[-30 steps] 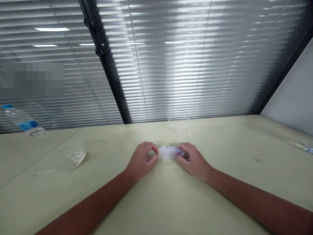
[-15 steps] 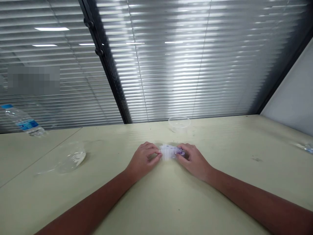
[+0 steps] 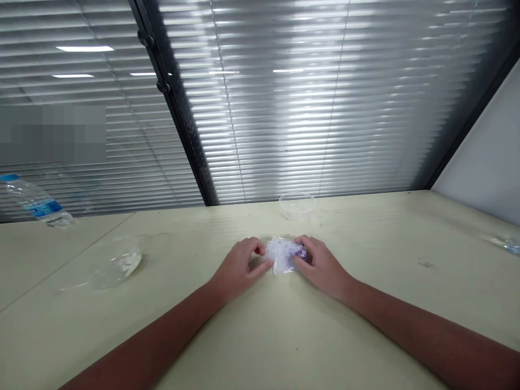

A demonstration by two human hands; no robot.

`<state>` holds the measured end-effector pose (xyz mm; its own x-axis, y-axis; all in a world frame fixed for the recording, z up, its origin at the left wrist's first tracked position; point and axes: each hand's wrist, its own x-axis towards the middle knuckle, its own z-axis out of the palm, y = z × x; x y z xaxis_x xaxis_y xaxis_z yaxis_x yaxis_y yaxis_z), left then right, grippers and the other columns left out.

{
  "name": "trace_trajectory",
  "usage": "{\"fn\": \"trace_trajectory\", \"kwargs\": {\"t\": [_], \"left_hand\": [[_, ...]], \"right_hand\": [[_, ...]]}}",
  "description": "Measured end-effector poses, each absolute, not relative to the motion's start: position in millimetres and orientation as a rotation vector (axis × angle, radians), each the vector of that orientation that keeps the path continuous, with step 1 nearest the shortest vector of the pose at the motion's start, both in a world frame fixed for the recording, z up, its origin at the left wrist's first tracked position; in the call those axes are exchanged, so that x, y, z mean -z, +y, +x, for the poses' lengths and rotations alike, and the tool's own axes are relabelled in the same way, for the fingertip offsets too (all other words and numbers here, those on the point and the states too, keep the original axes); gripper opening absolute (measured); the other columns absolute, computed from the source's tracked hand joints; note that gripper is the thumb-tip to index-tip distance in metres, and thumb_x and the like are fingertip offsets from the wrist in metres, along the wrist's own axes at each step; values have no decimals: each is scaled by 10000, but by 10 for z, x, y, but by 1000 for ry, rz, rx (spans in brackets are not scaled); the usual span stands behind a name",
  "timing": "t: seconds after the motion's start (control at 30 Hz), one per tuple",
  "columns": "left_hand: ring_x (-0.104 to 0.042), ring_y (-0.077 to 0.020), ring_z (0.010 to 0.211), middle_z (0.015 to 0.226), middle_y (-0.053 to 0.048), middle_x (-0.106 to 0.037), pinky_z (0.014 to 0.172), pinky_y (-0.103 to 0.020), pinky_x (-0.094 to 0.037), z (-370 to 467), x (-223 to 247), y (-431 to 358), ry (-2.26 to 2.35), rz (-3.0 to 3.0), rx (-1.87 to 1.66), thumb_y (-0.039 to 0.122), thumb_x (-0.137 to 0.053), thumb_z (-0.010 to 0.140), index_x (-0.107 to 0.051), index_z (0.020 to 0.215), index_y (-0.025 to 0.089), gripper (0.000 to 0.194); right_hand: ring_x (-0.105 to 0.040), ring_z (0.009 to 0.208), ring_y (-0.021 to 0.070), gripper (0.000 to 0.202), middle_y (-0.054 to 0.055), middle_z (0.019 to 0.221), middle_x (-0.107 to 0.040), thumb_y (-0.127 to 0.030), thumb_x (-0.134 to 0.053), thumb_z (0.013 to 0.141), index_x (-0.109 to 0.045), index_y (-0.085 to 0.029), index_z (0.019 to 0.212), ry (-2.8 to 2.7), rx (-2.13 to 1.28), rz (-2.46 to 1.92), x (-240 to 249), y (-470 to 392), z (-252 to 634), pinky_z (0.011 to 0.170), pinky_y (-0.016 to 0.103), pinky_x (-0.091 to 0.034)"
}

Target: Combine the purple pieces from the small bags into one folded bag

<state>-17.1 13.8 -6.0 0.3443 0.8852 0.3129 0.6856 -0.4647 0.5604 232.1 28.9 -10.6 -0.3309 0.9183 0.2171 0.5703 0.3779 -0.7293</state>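
Note:
Between my hands, low over the pale table (image 3: 244, 336), is a small clear plastic packet (image 3: 281, 255) with purple marks near its right side. My right hand (image 3: 320, 265) grips the packet's right edge between thumb and fingers. At its left edge is my left hand (image 3: 239, 265), with thumb and curled fingers apart and the thumb tip close to the plastic. Whether that thumb touches it I cannot tell. What the packet contains is too blurred to make out.
Behind the packet stands a clear round plastic container (image 3: 297, 205). A crumpled clear bag (image 3: 117, 265) with something white in it lies to the left. Farther left is a water bottle (image 3: 40, 203); another clear object (image 3: 512, 245) is at the far right. Window blinds (image 3: 284, 108) rise behind.
My left thumb and fingers have parted from their pinch on the packet's left edge. The packet now looks wider and flatter. My right hand keeps its hold.

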Motion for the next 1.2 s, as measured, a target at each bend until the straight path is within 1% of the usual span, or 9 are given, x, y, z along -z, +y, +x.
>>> {"fn": "trace_trajectory", "kwargs": {"t": [0.13, 0.2, 0.47, 0.53, 0.63, 0.7, 0.8, 1.07, 1.2], "left_hand": [[-541, -254, 1192, 1293, -75, -588, 1032, -392, -433, -156, 53, 87, 1317, 2420, -903, 386, -730, 885, -503, 1361, 252, 545], [-499, -269, 1280, 1379, -74, -551, 1105, -419, -382, -153, 63, 86, 1267, 2523, -826, 424, -748, 880, -474, 1438, 286, 637], [-507, -276, 1284, 1356, -53, -578, 1105, -452, -359, -158, 119, 135, 1295, 2597, -731, 503, -798, 822, -609, 1296, 290, 553], [-519, -266, 1267, 1321, -46, -605, 1098, -443, -364, -155, 93, 121, 1283, 2614, -786, 479, -800, 827, -599, 1306, 286, 554], [-541, -255, 1240, 1268, -40, -649, 1086, -433, -374, -149, 34, 84, 1251, 2664, -930, 446, -795, 844, -567, 1336, 272, 569], [-561, -249, 1211, 1241, -37, -672, 1070, -427, -387, -141, 5, 53, 1216, 2700, -1018, 440, -796, 850, -548, 1350, 264, 586], [-592, -234, 1147, 1193, -34, -695, 1024, -404, -430, -107, 5, 1, 1136, 2730, -1074, 444, -811, 847, -528, 1373, 260, 625], [-603, -210, 1113, 1242, -42, -680, 936, -351, -521, 47, 49, -129, 940, 2624, -938, 356, -743, 926, -325, 1574, 290, 774], [-600, -208, 1080, 1221, -40, -679, 925, -364, -516, 60, -5, -144, 901, 2614, -942, 304, -675, 969, -274, 1599, 307, 747]], "right_hand": [[-598, 1077, 250, 294, 48, 1116, -682, -240, -597, 875, -659, -228, 1162, -2020, -703, -1238, 167, 315, 2334, 929, 384, -466], [-591, 1139, 255, 399, 46, 1206, -674, -230, -622, 858, -641, -247, 1256, -2035, -669, -1193, 215, 337, 2339, 1015, 413, -448], [-427, 1404, 298, 593, 71, 1432, -553, -225, -681, 837, -527, -250, 1409, -2122, -453, -1115, 305, 356, 2335, 1185, 505, -305], [-482, 1324, 283, 422, 66, 1342, -589, -218, -680, 856, -592, -250, 1268, -2093, -428, -1096, 253, 326, 2338, 1121, 484, -351], [-565, 1035, 224, 57, 39, 1041, -633, -232, -644, 922, -617, -221, 972, -2086, -415, -998, 156, 270, 2337, 946, 414, -404], [-536, 881, 192, 121, 15, 870, -597, -250, -619, 959, -576, -202, 856, -2137, -430, -893, 109, 241, 2333, 848, 374, -386], [-483, 788, 169, 220, -6, 765, -557, -263, -619, 974, -526, -188, 790, -2221, -463, -773, 80, 223, 2328, 783, 351, -339], [-521, 819, 156, 220, -12, 836, -637, -251, -692, 923, -509, -192, 816, -2212, -637, -577, 118, 204, 2332, 816, 329, -391], [-531, 829, 158, 213, -6, 858, -648, -264, -696, 923, -516, -195, 833, -2215, -673, -578, 118, 201, 2323, 830, 331, -402]]}}
